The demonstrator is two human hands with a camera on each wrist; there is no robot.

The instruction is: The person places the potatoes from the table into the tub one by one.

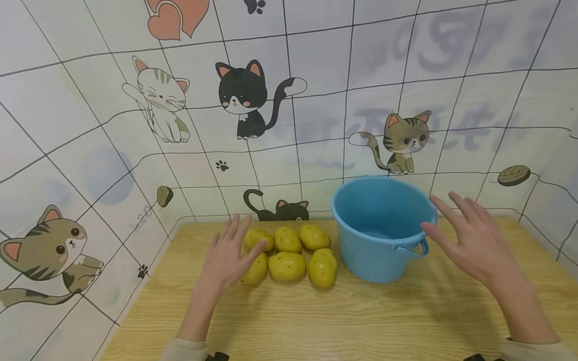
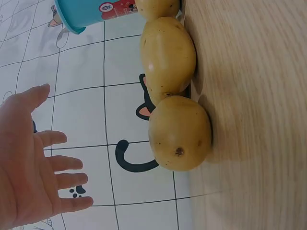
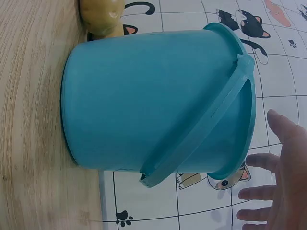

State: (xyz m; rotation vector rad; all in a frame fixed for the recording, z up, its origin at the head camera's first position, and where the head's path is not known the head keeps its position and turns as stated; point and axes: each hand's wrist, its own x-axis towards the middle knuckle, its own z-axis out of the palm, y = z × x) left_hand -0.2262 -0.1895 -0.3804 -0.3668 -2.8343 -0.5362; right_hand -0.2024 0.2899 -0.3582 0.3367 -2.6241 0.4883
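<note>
My left hand [image 1: 226,257] hovers with fingers spread over the left end of a cluster of yellow potatoes, partly hiding the leftmost ones. Among them are a front-middle potato [image 1: 287,266] and a front-right potato [image 1: 323,268]. In the left wrist view, a gap separates the left hand [image 2: 33,167] from the nearest potato [image 2: 180,133]. A blue bucket [image 1: 373,254] stands upright to the right of the potatoes, its inside bare where visible. Beside its rim, my right hand [image 1: 477,240] is held in the air, fingers extended. The bucket's handle [image 3: 206,124] hangs down its side in the right wrist view.
The light wooden table [image 1: 282,325] meets a wall covering [image 1: 320,139] printed with cats and grid lines at its back and sides. A red label [image 2: 117,8] shows on the bucket in the left wrist view.
</note>
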